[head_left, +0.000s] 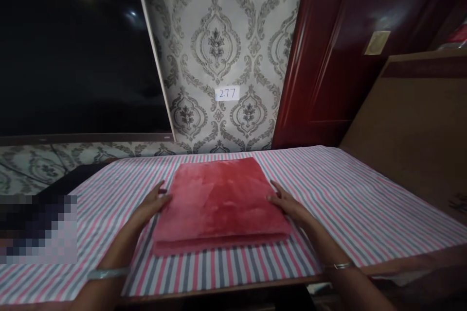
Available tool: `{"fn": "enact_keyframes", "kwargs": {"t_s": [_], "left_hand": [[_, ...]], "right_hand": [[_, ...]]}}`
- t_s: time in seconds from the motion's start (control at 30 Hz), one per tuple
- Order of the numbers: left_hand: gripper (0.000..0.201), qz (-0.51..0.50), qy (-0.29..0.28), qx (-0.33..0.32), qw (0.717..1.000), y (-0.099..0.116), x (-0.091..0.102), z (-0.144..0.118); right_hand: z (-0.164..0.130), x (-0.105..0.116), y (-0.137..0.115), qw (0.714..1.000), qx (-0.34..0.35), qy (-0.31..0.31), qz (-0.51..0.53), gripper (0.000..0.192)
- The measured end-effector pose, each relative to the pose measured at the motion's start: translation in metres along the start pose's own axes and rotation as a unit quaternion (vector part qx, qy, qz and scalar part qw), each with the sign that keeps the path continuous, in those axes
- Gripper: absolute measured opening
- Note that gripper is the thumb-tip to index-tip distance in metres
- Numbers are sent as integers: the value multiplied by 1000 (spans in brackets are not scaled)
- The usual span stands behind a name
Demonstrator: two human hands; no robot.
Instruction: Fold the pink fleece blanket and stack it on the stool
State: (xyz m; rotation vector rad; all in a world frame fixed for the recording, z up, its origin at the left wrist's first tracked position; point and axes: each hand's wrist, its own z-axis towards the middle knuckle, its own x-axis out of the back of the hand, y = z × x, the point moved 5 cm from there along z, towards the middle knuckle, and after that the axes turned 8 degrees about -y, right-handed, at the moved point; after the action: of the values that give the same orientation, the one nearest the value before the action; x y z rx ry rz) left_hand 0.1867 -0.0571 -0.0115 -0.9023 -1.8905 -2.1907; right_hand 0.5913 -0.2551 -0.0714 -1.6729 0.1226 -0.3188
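Observation:
A folded red plush cloth [222,204] lies flat in a near-square on the striped tablecloth [350,204], its layered fold facing me. At its left edge is my left hand [153,202], fingers stretched forward and thumb against the cloth's side. My right hand [287,202] mirrors it at the right edge, with its thumb tip touching the top of the cloth and its fingers apart. Neither hand grasps the cloth. A pale bangle [108,273] circles my left wrist, and a thin metal bracelet [339,266] is on the right.
Behind the table stands a patterned wall with a paper label [227,93] reading 277. A large dark screen [73,53] fills the left. On the right are a dark red panel [328,48] and a big cardboard box [412,121]. The table's front edge runs below the cloth.

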Motion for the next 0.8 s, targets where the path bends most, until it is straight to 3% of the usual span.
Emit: {"fn": "enact_keyframes", "kwargs": {"t_s": [0.07, 0.13, 0.23, 0.3, 0.37, 0.43, 0.6, 0.8], "left_hand": [[84, 38, 32, -34, 998, 24, 0, 19], [75, 141, 51, -101, 984, 63, -13, 38], [71, 296, -28, -135, 945, 114, -60, 64], [69, 377, -36, -101, 920, 129, -84, 75], [67, 435, -9, -61, 898, 124, -99, 78], [62, 469, 9, -39, 882, 104, -107, 75], [60, 482, 11, -29, 875, 54, -114, 72], [60, 480, 6, -25, 877, 49, -115, 79]], "right_hand": [[14, 9, -28, 990, 27, 59, -128, 86], [34, 1, -69, 960, 93, 99, -245, 76], [71, -41, -120, 910, 143, 71, -382, 67], [90, -69, -133, 882, 111, 63, -453, 61], [103, -87, -128, 858, 60, 78, -503, 56], [108, -95, -109, 842, 23, 95, -531, 52], [113, -92, -67, 838, 8, 104, -536, 52], [120, -89, -63, 836, -6, 95, -541, 54]]}}
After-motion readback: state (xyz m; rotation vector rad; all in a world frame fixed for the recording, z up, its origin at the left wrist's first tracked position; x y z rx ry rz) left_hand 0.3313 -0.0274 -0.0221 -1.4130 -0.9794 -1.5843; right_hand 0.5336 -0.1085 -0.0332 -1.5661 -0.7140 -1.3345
